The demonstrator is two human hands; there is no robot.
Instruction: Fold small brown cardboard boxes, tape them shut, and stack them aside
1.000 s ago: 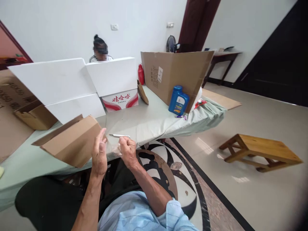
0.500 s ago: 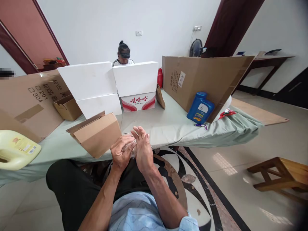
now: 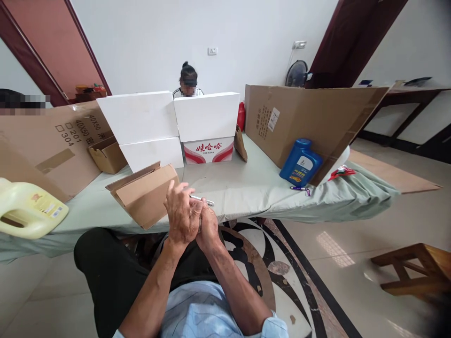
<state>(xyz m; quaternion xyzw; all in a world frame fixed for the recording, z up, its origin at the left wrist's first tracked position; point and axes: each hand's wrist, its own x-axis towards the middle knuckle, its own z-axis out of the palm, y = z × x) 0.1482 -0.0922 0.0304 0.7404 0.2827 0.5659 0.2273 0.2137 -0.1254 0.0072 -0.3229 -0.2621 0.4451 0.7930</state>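
My left hand (image 3: 181, 213) is raised over the table's near edge, fingers loosely apart and thumb against my other hand. My right hand (image 3: 208, 223) is curled beside it, its fingers partly hidden. Some clear crinkled plastic (image 3: 200, 222) shows between the two palms, mostly covered. Just past the fingertips is a slim silvery pen-like thing (image 3: 207, 202); I cannot tell whether it lies on the table or is touched. Left of my hands, an open brown cardboard box (image 3: 146, 197) is tilted on the cloth.
White boxes (image 3: 139, 117) stand across the cloth-covered table (image 3: 260, 188), a person (image 3: 188, 82) behind them. A large carton (image 3: 310, 122), blue bottle (image 3: 301, 164) and purple pen (image 3: 299, 189) are right. A yellow jug (image 3: 31, 211) is left; a wooden stool (image 3: 419, 267) stands right.
My left hand has opened its fingers from around the plastic. My right hand, flat before, has curled in against it. The silvery thing now shows more fully. The view has shifted slightly left.
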